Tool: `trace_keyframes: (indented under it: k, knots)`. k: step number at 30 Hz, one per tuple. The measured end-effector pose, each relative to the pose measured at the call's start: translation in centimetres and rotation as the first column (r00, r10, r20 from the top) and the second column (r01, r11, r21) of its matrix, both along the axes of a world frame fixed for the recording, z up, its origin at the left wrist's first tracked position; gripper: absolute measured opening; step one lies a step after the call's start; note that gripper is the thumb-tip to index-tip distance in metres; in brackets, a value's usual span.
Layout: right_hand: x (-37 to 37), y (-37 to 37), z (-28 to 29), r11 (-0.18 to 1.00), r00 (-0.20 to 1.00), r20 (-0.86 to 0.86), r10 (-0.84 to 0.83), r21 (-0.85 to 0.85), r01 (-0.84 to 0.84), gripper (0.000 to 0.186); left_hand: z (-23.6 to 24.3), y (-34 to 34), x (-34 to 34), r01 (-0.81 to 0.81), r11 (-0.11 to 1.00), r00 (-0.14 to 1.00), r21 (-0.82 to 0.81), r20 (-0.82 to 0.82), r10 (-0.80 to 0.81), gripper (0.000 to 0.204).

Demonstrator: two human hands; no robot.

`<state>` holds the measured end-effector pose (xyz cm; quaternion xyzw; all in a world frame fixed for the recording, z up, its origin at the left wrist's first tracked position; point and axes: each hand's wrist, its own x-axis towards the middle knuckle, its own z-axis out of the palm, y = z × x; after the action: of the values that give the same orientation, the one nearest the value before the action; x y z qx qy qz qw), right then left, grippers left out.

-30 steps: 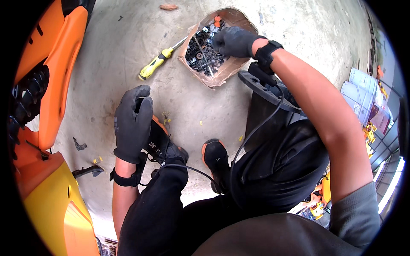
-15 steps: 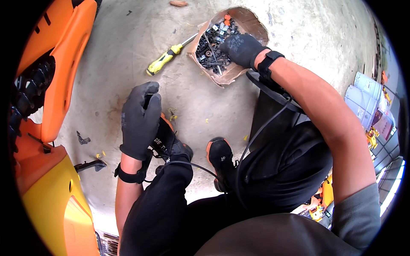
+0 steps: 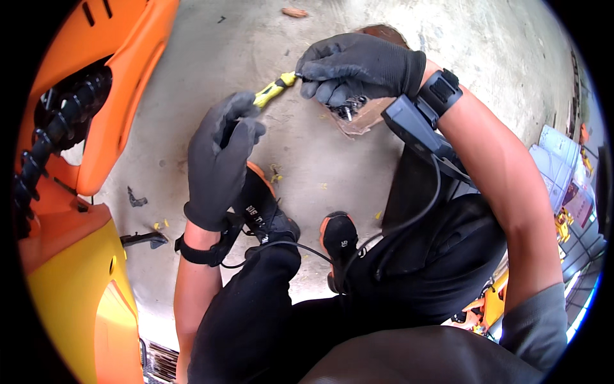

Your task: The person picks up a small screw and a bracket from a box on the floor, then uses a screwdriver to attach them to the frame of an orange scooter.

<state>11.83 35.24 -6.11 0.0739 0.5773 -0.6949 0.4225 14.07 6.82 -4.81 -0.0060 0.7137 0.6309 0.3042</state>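
My right hand (image 3: 361, 67), in a black glove, hangs over the near-left side of an open cardboard box (image 3: 371, 118). Its thumb and fingers are pinched together, with a small dark bit at the tips too small to name. Small dark fasteners (image 3: 348, 107) show in the box below the hand, which hides most of them. My left hand (image 3: 220, 160), also gloved, is held above my left shoe with fingers loosely curved and the thumb apart; nothing shows in it. Between the hands a yellow-and-black screwdriver (image 3: 272, 93) lies on the floor, its shaft hidden behind my right hand.
Orange and yellow plastic body panels (image 3: 83, 275) with a black coil spring (image 3: 61, 121) stand along the left. A black lever (image 3: 144, 239) juts out from them. Dark broken plastic (image 3: 135, 198) and yellow scraps lie on the concrete. A cable runs between my wrists.
My right hand has come up out of the box and moved left, fingers pinched, now covering the screwdriver's shaft. My left hand has risen slightly toward the screwdriver handle.
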Motion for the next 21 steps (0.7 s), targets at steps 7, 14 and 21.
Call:
trace_keyframes:
  k: [7, 14, 21]
  knots:
    - [0.2, -5.2, 2.3, 0.995, 0.997, 0.033, -0.072, -0.067, 0.074, 0.033, 1.6, 0.4, -1.1, -0.056, 0.996, 0.998, 0.070, 0.005, 0.056, 0.031]
    - [0.1, -7.1, 2.5, 0.988, 0.992, 0.098, -0.078, -0.126, 0.090, 0.032, 0.8, -1.0, -0.7, -0.087, 0.994, 0.996, 0.059, 0.037, 0.085, 0.027]
    - [-1.2, -9.3, 2.2, 0.995, 0.993, -0.097, -0.072, 0.068, 0.079, 0.025, 0.5, -2.3, -1.4, -0.150, 0.984, 0.988, 0.097, 0.062, 0.145, 0.021]
